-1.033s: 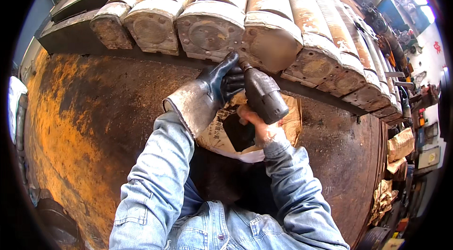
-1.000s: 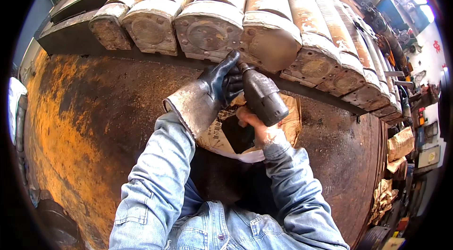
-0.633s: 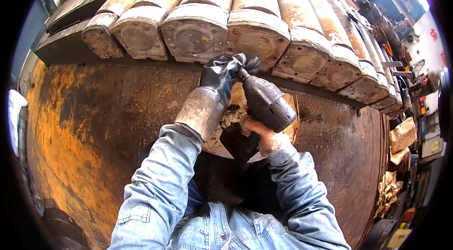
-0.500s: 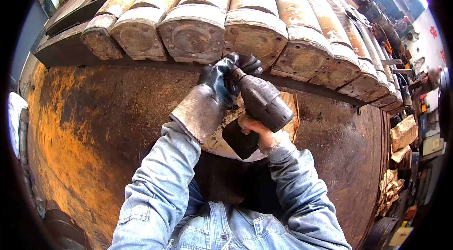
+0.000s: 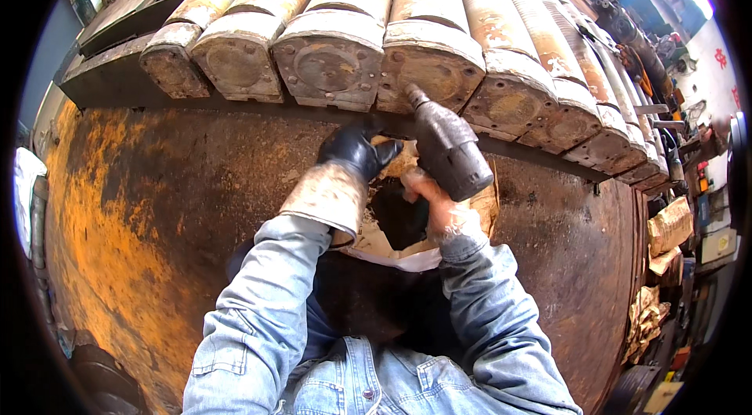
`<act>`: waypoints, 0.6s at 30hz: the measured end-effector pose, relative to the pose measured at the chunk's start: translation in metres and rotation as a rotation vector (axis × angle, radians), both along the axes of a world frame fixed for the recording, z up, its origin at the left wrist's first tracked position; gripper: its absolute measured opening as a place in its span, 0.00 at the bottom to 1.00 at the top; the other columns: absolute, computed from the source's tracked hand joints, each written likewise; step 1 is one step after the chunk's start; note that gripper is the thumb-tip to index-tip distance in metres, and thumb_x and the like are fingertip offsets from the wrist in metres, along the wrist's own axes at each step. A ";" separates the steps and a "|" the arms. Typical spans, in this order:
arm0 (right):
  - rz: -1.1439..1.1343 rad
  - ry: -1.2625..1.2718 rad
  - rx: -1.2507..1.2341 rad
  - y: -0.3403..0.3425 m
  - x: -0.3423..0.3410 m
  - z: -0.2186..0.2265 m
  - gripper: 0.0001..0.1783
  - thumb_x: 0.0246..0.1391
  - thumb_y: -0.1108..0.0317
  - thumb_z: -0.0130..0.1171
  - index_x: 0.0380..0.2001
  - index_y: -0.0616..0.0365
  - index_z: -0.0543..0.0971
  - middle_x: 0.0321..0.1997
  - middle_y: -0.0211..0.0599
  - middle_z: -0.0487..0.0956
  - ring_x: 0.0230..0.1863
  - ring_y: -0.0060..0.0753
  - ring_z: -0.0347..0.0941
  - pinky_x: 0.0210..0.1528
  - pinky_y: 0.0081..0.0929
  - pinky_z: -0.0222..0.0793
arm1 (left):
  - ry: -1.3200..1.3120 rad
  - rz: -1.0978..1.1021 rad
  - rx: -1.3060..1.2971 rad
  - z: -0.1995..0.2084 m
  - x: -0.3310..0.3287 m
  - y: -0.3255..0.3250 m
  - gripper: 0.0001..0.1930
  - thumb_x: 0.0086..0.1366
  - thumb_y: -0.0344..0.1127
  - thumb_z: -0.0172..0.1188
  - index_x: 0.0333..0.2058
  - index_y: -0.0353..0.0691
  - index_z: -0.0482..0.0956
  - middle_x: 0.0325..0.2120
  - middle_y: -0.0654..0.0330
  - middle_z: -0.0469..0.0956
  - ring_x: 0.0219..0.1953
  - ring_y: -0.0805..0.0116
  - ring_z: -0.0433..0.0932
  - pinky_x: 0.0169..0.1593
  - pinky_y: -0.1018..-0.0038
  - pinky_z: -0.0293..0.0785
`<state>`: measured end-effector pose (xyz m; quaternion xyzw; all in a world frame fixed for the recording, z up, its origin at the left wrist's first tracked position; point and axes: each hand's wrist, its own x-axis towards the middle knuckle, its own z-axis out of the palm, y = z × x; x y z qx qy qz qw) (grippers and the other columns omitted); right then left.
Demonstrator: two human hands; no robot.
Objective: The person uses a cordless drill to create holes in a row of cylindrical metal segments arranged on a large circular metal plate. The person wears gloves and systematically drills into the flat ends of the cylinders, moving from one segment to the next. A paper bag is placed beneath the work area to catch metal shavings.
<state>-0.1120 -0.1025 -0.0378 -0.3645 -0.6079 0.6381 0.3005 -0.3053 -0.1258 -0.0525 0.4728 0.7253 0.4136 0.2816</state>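
A dark grey, pistol-shaped power tool with a tapered nose (image 5: 453, 150) is held above the middle of the far edge of a rust-brown metal plate with orange patches (image 5: 204, 195). The bare-fingered right hand (image 5: 435, 199) is closed around its grip, with a black block at the grip's foot. The nose points at the bolted end of a thick, pale, rust-stained cylinder (image 5: 429, 74); whether they touch cannot be told.

Just left of the tool and apart from it is the left hand (image 5: 348, 155), in a black coated glove with a dirty cream cuff. Its thumb stands out toward the tool; its other fingers are hidden, so whether it grips anything cannot be told.

Below both hands lies a tan paper sack (image 5: 376, 239). Similar cylinders flank the first, above a dark steel beam (image 5: 243, 105) along the plate's far edge. Past its right edge lies crumpled brown paper (image 5: 645, 315).
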 end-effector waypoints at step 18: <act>-0.193 0.140 0.436 0.035 -0.077 -0.062 0.16 0.65 0.63 0.57 0.51 0.60 0.75 0.42 0.34 0.79 0.39 0.28 0.76 0.45 0.29 0.74 | 0.220 0.074 -0.130 -0.035 -0.067 -0.050 0.28 0.61 0.50 0.67 0.57 0.43 0.77 0.53 0.50 0.80 0.57 0.53 0.78 0.61 0.64 0.72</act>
